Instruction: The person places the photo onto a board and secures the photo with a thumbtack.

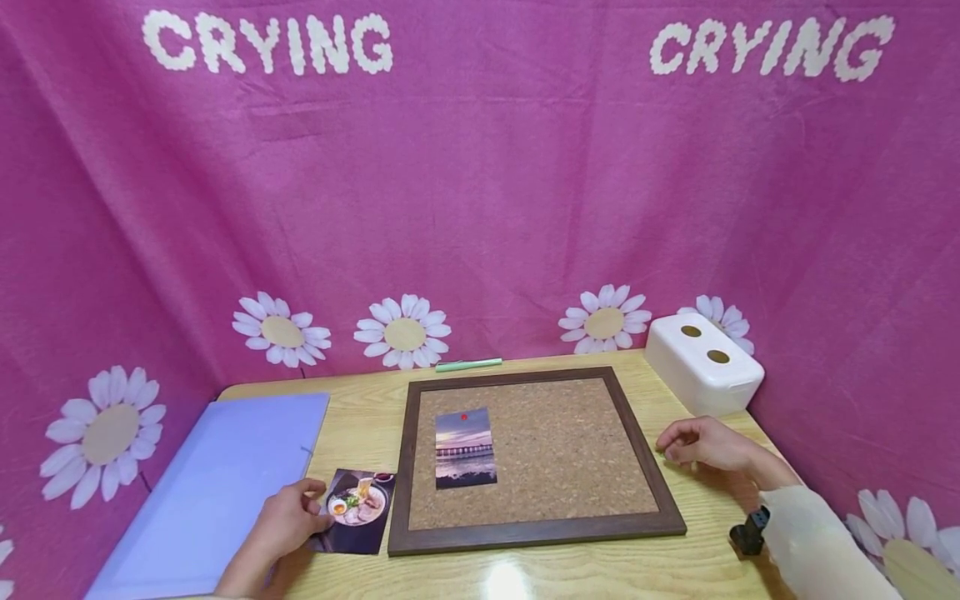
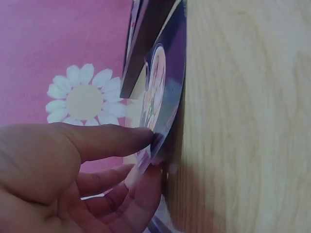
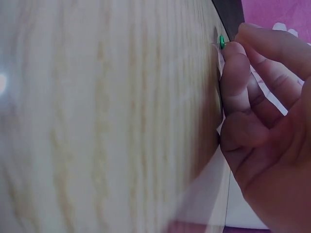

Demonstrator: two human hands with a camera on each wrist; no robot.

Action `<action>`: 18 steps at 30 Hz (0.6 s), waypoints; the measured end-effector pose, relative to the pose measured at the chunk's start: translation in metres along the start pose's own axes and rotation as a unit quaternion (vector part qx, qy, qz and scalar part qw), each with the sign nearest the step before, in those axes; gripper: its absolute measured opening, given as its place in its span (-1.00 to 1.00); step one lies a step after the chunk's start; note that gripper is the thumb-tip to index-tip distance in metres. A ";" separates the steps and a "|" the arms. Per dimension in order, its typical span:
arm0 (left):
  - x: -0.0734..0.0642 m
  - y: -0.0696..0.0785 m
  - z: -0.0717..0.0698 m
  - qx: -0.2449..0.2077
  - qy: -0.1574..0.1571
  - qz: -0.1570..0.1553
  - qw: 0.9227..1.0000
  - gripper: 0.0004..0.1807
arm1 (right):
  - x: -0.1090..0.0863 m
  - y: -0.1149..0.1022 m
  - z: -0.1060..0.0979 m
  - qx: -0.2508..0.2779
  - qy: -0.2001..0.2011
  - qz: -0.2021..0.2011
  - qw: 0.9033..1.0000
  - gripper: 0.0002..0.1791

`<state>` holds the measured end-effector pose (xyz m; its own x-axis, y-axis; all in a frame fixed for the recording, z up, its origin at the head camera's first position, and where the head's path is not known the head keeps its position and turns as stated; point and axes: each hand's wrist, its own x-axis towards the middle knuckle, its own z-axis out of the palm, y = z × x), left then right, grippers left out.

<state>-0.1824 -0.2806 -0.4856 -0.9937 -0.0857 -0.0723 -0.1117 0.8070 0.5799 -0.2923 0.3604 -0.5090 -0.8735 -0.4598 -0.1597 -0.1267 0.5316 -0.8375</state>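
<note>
My left hand pinches the left edge of a ramen photo, thumb on the printed face and fingers beneath. In the left wrist view the photo bows, with its near edge raised off the table. Right of the board, my right hand is low over the table. Its thumb and index fingertip meet at the pin of a green thumbtack, whose head points away from them. A framed corkboard lies between the hands. On its left part a pier photo is held by a red thumbtack.
A pale purple folder lies on the left of the wooden table. Behind the board is a light green pen. At the back right stands a white box with two round holes. A pink daisy-printed curtain encloses the table.
</note>
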 end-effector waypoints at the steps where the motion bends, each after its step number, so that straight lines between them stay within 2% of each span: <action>1: 0.000 -0.001 0.000 -0.020 -0.003 -0.006 1.000 -0.44 | 0.000 0.000 0.000 -0.002 -0.001 -0.005 1.000 -0.74; 4: 0.001 -0.006 0.001 -0.068 -0.013 -0.024 0.997 -0.50 | 0.001 0.002 0.001 0.001 -0.007 -0.017 1.000 -0.75; 8: 0.001 -0.009 0.002 -0.132 -0.025 -0.041 0.990 -0.56 | 0.003 0.002 0.001 0.000 -0.013 -0.030 0.999 -0.76; 12: 0.002 -0.009 -0.001 -0.181 -0.038 -0.043 0.982 -0.58 | 0.003 0.002 0.002 -0.021 -0.010 -0.041 0.999 -0.80; 18: 0.002 -0.004 -0.011 -0.240 -0.071 -0.036 0.968 -0.53 | 0.004 0.003 0.003 -0.071 0.017 -0.036 0.997 -0.90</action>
<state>-0.1841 -0.2903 -0.4795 -0.9758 -0.0238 -0.2175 -0.2060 0.4352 0.8765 -0.2948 0.3581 -0.5131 -0.8743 -0.4783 -0.0821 -0.2532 0.5940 -0.7636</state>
